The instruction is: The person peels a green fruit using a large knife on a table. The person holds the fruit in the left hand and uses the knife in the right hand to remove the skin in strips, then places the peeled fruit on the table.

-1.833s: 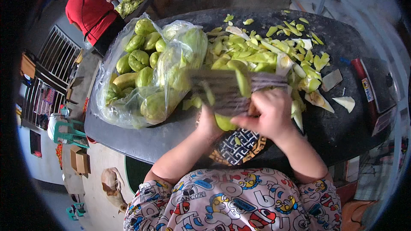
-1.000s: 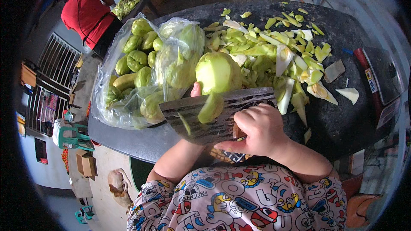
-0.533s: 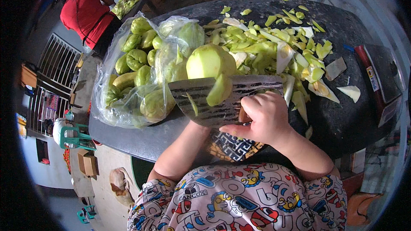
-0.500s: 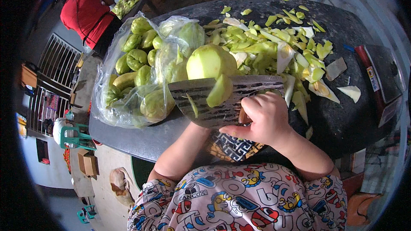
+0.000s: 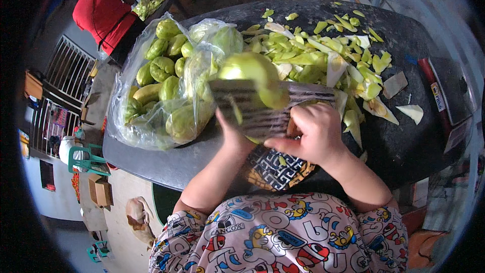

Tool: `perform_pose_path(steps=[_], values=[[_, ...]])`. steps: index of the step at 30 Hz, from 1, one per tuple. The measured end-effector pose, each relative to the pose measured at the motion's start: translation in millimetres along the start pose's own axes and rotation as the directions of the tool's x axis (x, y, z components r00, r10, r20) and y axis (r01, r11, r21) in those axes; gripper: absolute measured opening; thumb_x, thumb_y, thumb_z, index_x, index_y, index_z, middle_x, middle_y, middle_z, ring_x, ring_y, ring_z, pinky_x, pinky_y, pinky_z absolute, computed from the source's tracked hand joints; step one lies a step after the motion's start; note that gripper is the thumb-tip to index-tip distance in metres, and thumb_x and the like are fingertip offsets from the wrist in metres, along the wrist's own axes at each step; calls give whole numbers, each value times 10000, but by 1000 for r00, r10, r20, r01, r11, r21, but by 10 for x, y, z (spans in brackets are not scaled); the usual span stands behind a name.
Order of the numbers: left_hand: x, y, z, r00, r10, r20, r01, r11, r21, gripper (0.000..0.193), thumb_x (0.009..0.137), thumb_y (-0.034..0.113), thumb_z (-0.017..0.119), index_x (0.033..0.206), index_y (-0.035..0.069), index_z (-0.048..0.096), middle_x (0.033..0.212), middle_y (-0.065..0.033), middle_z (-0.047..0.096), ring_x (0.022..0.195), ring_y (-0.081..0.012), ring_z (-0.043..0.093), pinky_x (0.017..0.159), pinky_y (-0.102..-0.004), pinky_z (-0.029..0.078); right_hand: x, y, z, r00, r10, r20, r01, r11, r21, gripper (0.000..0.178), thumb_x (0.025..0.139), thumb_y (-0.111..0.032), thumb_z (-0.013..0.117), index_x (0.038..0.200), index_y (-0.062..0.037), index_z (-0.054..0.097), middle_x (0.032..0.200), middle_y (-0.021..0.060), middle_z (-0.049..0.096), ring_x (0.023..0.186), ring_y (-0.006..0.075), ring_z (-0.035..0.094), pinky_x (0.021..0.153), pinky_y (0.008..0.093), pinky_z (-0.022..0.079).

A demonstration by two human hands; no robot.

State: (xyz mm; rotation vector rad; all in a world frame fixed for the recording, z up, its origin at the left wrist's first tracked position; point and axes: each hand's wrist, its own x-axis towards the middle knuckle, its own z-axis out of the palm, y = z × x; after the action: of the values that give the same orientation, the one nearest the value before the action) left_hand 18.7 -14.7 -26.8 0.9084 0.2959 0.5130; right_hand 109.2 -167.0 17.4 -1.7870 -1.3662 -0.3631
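Note:
My right hand [image 5: 318,132] is closed round the handle of a wide cleaver [image 5: 260,119], whose dark, streaked blade lies across in front of me, blurred by motion. Past its upper edge shows a large, pale green peeled fruit [image 5: 241,67]. One strip of peel [image 5: 274,96] hangs over the blade from the fruit's right side, and a thin green sliver clings to the steel. My left hand [image 5: 232,134] reaches up behind the blade beneath the fruit and supports it; its fingers are mostly hidden. Below the cleaver lies a black-and-white patterned cloth [image 5: 275,172] with small peel bits.
Left on the dark table [image 5: 151,159] sits a clear plastic bag [image 5: 118,126] of green chayotes [image 5: 162,69]. Peelings [image 5: 308,53] are heaped beyond the fruit. A dark red-edged box [image 5: 447,91] stands at right. A person in red [image 5: 103,12] and a dog [image 5: 140,220] are farther off.
The cleaver has shifted slightly upward, and the peel strip has moved up and right against the fruit. A small green bit now lies on the patterned cloth. More of my left wrist shows.

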Motion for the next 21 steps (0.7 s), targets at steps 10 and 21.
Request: perform_pose_path(steps=[10,21], values=[[27,57,135,969,-93,228,123,985,-121,891,794,763,349,1403,113,344,1394,-134,410,1257,-326,419,1053,-471,341,58,198,4,991,77,-106,-76,997,12,506,721,-466,741,576,-64,471,510,77,514,452,261,536,444,359,410],[-11,65,126,954,-240,180,294,870,-396,884,766,782,350,1396,162,358,1319,-156,480,1137,-381,508,892,-526,459,70,597,-232,835,535,-124,-546,835,-68,562,792,-567,620,607,-40,554,530,129,552,495,319,564,488,400,433]])
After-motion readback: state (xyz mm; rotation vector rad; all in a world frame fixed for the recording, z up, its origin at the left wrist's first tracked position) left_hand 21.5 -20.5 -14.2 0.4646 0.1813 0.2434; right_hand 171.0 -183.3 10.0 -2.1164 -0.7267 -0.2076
